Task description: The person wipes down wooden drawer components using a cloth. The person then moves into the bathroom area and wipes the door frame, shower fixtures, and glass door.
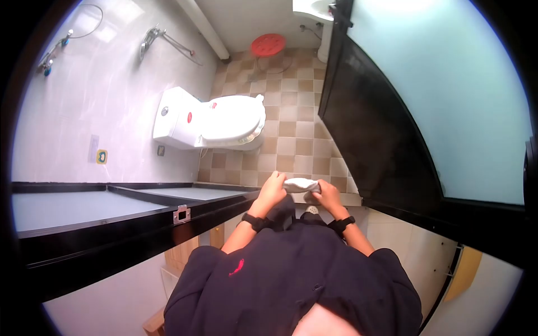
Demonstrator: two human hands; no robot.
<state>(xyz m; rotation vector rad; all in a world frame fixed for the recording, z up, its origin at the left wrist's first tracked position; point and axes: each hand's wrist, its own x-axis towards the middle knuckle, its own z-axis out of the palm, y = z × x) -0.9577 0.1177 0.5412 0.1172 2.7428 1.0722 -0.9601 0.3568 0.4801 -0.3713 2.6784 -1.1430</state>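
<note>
A white folded cloth is stretched between my two hands in front of my body. My left hand grips its left end, fingers closed on it. The other end is pinched in my right hand, with the thumb and fingers bent around it. Black bands circle both wrists. Below the cloth, a light shoe shows near the doorway threshold. Whether the cloth is a rag or a small towel I cannot make out.
A black-framed glass door stands at the right, and a dark door frame runs along the left. Ahead are a white toilet, checkered tile floor, red stool and shower fittings on the wall.
</note>
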